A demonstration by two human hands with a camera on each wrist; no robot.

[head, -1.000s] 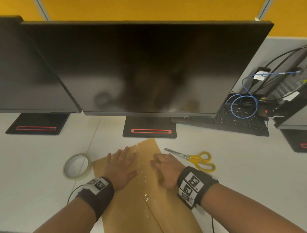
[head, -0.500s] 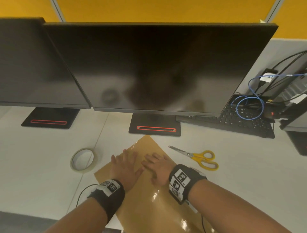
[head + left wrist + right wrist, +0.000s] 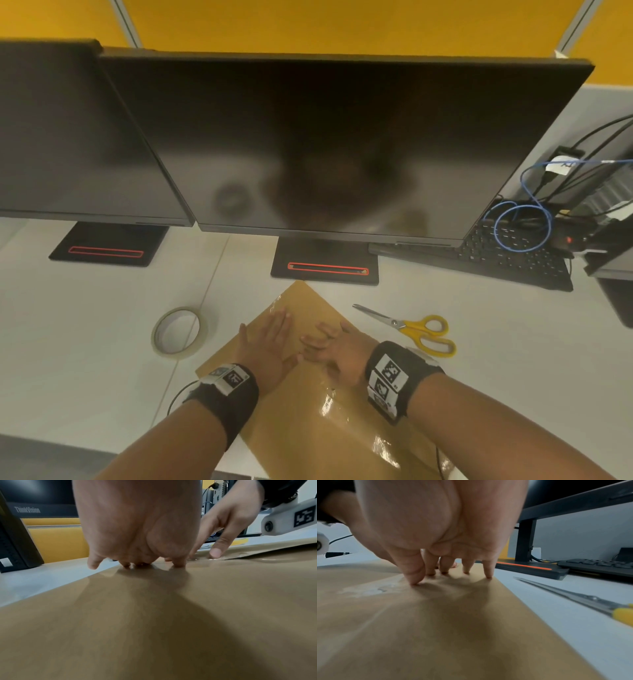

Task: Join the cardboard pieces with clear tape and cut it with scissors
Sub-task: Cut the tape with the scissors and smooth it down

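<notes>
1. The step in hand looks like pressing the clear tape strip [image 3: 346,407] down along the seam where the two cardboard pieces [image 3: 308,428] are meeting; the strip is already lying along the join, glossy and wrinkled near the person.
2. The left hand [image 3: 270,346] is lying flat on the left-hand piece, fingers straight and held close together, reaching toward the far end of the tape; it is gripping nothing.
3. The right hand [image 3: 337,353] is spreading its fingers [image 3: 414,573] and pressing their tips on the cardboard, the thumb sitting at the edge of the strip; it too is holding nothing.
4. In the left wrist view the left fingertips [image 3: 178,562] are touching the board, though whether they are on the tape itself is hard to tell there.
5. The tape roll [image 3: 178,331] is lying on the white desk [image 3: 85,342] just left of the cardboard, and the yellow-handled scissors [image 3: 411,330] are lying closed just to its right, both untouched.
6. Judging by that, cutting seems done for this strip; the next move probably calls for smoothing the wrinkles toward the near end, or for taking up the roll for another strip.
</notes>
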